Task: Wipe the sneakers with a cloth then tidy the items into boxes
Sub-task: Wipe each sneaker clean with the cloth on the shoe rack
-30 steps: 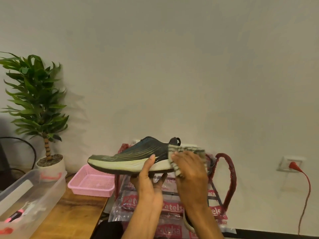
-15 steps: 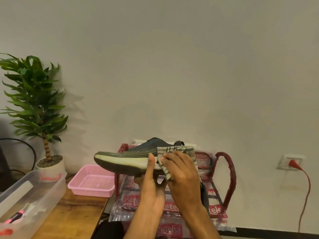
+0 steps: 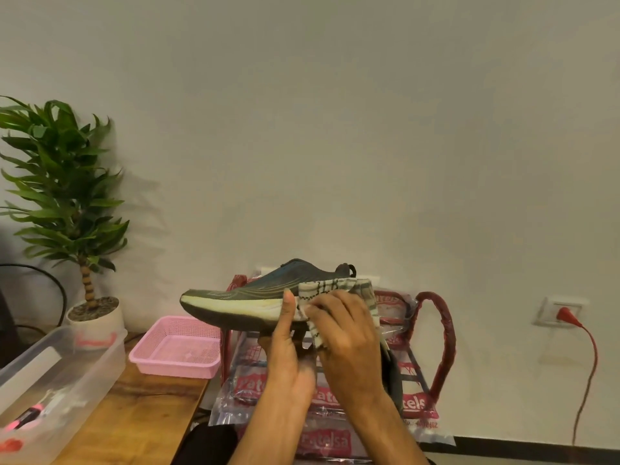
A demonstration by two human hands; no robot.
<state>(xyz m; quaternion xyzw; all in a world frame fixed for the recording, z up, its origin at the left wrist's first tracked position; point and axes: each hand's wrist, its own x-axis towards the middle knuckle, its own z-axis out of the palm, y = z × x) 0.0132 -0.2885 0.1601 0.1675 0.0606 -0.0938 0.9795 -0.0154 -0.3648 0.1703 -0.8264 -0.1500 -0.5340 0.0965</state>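
- The sneaker [image 3: 241, 293] is held in the air, above the pink basket [image 3: 174, 367] and a little to its right, with the toe pointing left over the basket and the heel to the right
- Its upper is dark grey fabric with thin curved lines and some blue near the laces; the midsole is thick, cream-coloured and smooth, and the outsole under it is dark
- The left hand [image 3: 288, 357] grips the sneaker from below, right of the basket: the thumb stands up against the cream midsole and the other fingers go under the sole, where they are mostly hidden
- The right hand [image 3: 345, 333] is just right of the left one, with its fingers curled on the cloth [image 3: 335, 288], and it presses the cloth against the side of the heel
- The cloth is a soft woven fabric, pale with dark checked lines, folded over the heel part; one edge hangs down under the fingers
- The basket is a shallow rectangular tray of pink plastic mesh, and it stands on the wooden table [image 3: 144, 414], which has a visible brown grain
- Left of the basket on the same table is a clear plastic box [image 3: 67, 374] with rounded corners, and behind it a potted plant [image 3: 63, 196] with long green leaves in a white pot
- Right of the basket, behind both hands, stands a red rack [image 3: 443, 340] wrapped in shiny transparent plastic with red printed labels
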